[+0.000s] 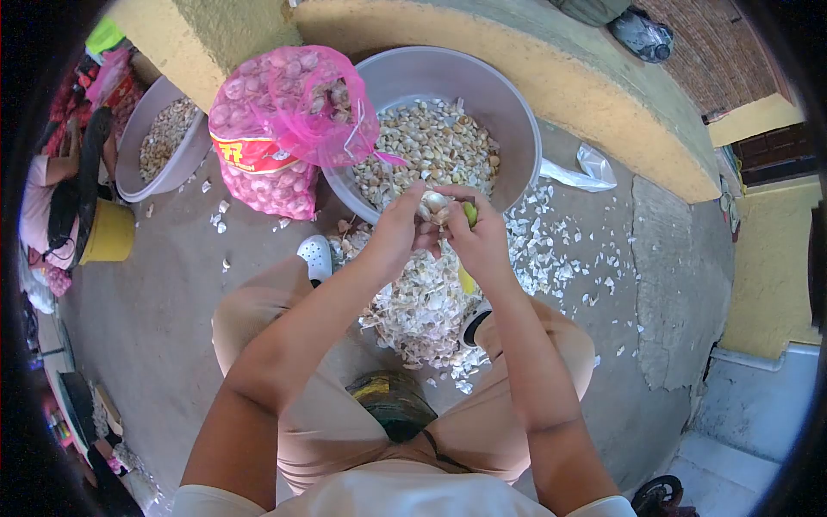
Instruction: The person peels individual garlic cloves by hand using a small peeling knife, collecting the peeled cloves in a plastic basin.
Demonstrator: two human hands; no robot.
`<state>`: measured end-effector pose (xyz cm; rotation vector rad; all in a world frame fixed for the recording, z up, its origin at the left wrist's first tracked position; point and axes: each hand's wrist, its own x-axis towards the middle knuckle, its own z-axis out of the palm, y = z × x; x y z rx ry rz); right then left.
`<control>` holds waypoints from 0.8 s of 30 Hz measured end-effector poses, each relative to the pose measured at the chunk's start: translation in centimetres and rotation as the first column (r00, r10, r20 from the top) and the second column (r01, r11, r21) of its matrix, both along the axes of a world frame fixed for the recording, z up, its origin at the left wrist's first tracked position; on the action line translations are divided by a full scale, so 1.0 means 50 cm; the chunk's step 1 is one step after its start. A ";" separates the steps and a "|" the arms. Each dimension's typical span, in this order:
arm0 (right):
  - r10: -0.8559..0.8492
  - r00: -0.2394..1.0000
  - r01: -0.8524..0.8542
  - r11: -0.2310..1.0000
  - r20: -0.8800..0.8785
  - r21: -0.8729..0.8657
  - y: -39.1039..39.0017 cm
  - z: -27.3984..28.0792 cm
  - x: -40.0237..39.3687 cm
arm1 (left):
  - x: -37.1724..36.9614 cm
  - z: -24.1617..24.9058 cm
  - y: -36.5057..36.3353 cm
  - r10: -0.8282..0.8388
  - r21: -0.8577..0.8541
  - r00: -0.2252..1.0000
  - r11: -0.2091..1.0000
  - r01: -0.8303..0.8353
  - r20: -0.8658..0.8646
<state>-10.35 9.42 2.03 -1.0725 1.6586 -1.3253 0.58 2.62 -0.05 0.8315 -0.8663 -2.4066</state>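
A garlic bulb [434, 208] is held between my two hands, over the near rim of a large grey tub [517, 129]. My left hand [399, 226] is closed round the bulb's left side. My right hand [476, 239] grips it from the right, with a small green object [469, 213] at its thumb and fingers; what that object is I cannot make out. Loose garlic cloves [422, 142] cover the tub's bottom. Below my hands a heap of garlic skins [418, 310] lies on the floor between my feet.
A pink mesh sack of garlic [267, 129] leans at the tub's left. Farther left are another tub of cloves [164, 142], a yellow bucket [109, 231] and a seated person [56, 185]. A low curved wall [551, 65] stands behind; a plastic bag [590, 170] lies right.
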 end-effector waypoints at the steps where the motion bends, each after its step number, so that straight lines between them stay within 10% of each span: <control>1: -0.015 0.995 0.014 1.000 0.097 0.009 -0.003 -0.014 -0.003 | 0.000 -0.003 -0.003 -0.002 -0.012 1.000 1.000 0.002 0.016; 6: -0.033 0.972 0.002 0.991 0.233 0.131 -0.009 0.004 -0.001 | -0.013 0.007 0.004 0.127 -0.267 0.975 0.961 -0.075 0.184; 17: -0.072 0.843 -0.091 0.958 0.533 0.273 -0.008 -0.004 -0.026 | -0.002 0.006 -0.022 0.142 -0.081 0.979 0.988 -0.131 0.148; 24: 0.369 0.903 -0.226 0.843 -0.220 0.488 0.004 -0.085 -0.035 | 0.004 0.018 -0.047 0.276 -0.158 0.951 0.954 -0.254 0.138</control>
